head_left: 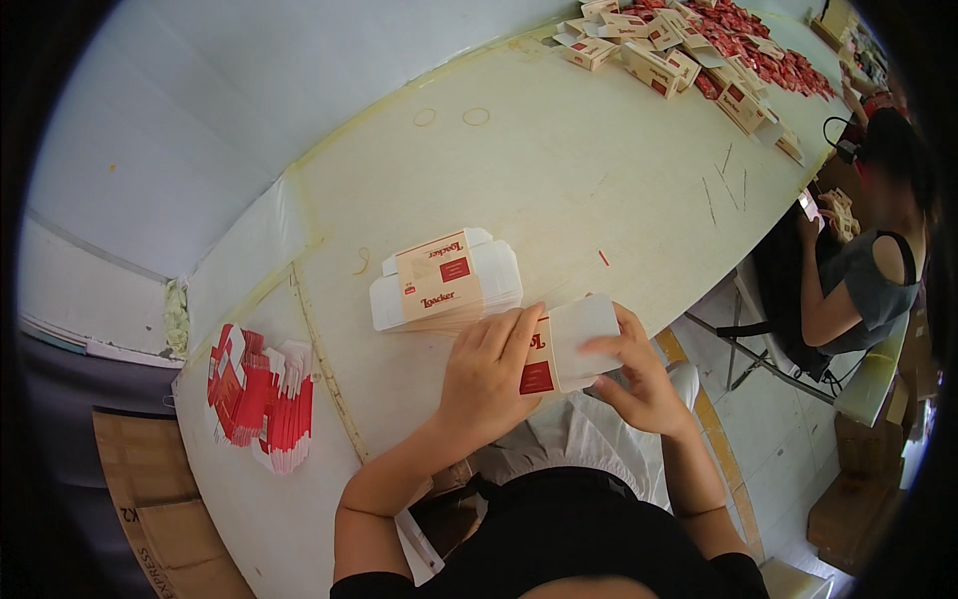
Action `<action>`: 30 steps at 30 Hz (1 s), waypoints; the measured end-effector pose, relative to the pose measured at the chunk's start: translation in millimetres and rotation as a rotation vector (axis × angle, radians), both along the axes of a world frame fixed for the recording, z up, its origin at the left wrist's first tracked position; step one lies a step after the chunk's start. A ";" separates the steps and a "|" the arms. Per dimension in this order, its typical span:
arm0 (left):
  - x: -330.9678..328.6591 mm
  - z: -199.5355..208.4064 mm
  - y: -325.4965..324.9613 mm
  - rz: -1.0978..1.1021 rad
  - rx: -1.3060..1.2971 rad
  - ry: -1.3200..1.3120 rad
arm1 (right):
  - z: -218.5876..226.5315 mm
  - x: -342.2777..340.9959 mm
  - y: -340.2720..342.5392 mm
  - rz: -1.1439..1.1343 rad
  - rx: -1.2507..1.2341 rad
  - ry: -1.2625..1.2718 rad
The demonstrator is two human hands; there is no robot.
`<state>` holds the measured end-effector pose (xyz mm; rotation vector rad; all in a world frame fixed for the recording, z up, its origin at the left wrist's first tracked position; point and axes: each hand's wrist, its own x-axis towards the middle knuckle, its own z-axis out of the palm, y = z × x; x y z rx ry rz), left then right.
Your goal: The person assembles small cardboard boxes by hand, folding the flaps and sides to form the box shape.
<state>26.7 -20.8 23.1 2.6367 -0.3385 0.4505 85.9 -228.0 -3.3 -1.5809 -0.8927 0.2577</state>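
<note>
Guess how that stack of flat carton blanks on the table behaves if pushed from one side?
The stack of flat carton blanks is loose sheets with nothing banding them, so it would probably shear and fan out rather than slide as one block. Each blank looks thin, light card, likely bendy. The table looks smooth, so lower sheets may slip too.

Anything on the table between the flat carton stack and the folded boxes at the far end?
Mostly bare table in the head view; only two rubber bands.

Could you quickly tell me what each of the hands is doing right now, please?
Left hand: closed on the flat carton blank, fingers over its left part.
Right hand: closed on the same flat carton blank, gripping its right edge.
</note>
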 end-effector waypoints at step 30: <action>-15.8 -11.2 -35.9 0.006 -0.030 -0.089 | 5.2 -29.8 16.9 0.090 0.061 0.230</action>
